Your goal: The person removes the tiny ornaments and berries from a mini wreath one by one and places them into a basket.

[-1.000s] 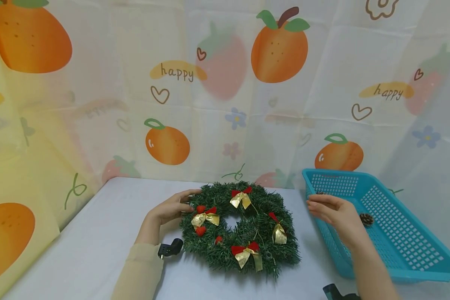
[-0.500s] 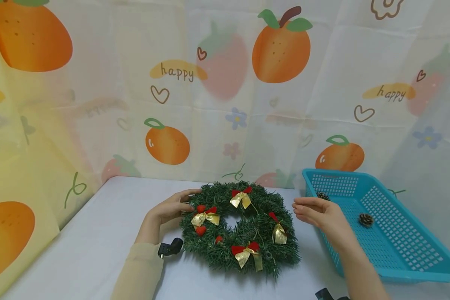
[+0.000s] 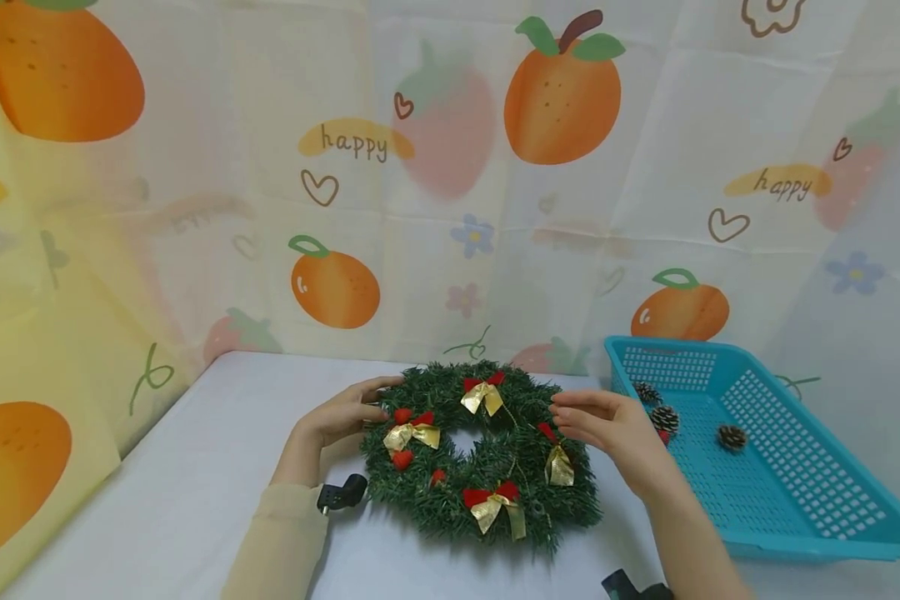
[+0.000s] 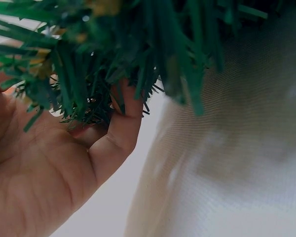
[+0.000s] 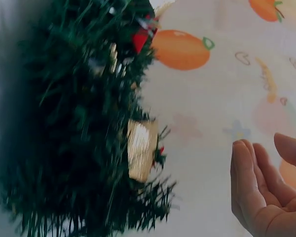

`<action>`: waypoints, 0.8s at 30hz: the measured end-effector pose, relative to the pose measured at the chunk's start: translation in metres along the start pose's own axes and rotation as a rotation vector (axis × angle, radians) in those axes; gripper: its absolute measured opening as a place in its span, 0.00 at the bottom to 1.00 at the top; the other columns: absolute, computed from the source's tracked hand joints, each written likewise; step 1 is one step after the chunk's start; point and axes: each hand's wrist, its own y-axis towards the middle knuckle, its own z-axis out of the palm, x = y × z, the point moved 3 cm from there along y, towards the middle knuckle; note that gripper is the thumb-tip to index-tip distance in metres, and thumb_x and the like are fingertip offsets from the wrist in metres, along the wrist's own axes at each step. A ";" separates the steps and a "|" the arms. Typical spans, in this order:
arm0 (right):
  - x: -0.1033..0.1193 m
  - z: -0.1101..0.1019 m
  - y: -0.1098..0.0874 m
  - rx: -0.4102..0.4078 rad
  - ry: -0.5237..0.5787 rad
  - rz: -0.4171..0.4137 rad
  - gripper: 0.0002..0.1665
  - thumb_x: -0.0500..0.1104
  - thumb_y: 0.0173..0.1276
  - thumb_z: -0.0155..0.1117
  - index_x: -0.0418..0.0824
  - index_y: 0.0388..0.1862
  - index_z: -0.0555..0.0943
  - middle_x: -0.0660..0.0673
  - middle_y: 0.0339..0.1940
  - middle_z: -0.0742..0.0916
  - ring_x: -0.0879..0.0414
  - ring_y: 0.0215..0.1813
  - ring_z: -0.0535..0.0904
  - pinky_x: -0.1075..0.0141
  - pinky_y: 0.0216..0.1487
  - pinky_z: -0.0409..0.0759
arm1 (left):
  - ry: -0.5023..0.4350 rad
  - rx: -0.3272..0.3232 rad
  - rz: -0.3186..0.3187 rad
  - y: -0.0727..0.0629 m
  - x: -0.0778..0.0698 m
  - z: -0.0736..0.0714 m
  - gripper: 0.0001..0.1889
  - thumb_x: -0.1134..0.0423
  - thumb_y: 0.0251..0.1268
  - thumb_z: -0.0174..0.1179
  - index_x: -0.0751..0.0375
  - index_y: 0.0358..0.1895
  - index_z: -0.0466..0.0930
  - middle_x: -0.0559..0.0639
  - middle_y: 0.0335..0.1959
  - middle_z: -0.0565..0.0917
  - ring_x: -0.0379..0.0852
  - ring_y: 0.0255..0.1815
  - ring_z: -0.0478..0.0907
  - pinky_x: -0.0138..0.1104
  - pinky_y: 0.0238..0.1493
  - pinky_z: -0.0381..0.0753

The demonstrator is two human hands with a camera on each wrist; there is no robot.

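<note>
A green wreath (image 3: pixel 472 508) with gold bows, red ribbons and small red pieces lies in the middle of the table in the head view. My left hand (image 3: pixel 341 414) grips its left edge. The left wrist view shows the curled fingers (image 4: pixel 123 126) of that hand under the green needles, their tips hidden. Over the right side of the wreath hovers my right hand (image 3: pixel 607 429), fingers loosely bent, near the gold bow (image 3: pixel 559 465) there. Nothing lies between its fingers (image 5: pixel 244 173) and thumb in the right wrist view, where it stands apart from the wreath.
A blue plastic basket (image 3: pixel 817 546) stands to the right. In it are a pine cone (image 3: pixel 732 437) near the middle and two more at its left side, with a bit of red beside them. A printed curtain (image 3: pixel 420 250) hangs behind the white table (image 3: pixel 195 467).
My right hand has moved left, from the basket's left rim to over the wreath's right side, uncovering pine cones in the basket. The left hand has stayed at the wreath's edge.
</note>
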 end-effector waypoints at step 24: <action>0.010 0.093 0.022 0.203 -0.008 -0.032 0.23 0.45 0.70 0.63 0.34 0.59 0.79 0.32 0.63 0.81 0.46 0.58 0.82 0.57 0.61 0.79 | -0.011 -0.003 0.020 0.000 0.000 0.000 0.37 0.69 0.65 0.57 0.50 0.78 0.57 0.59 0.82 0.46 0.64 0.82 0.42 0.37 0.49 0.75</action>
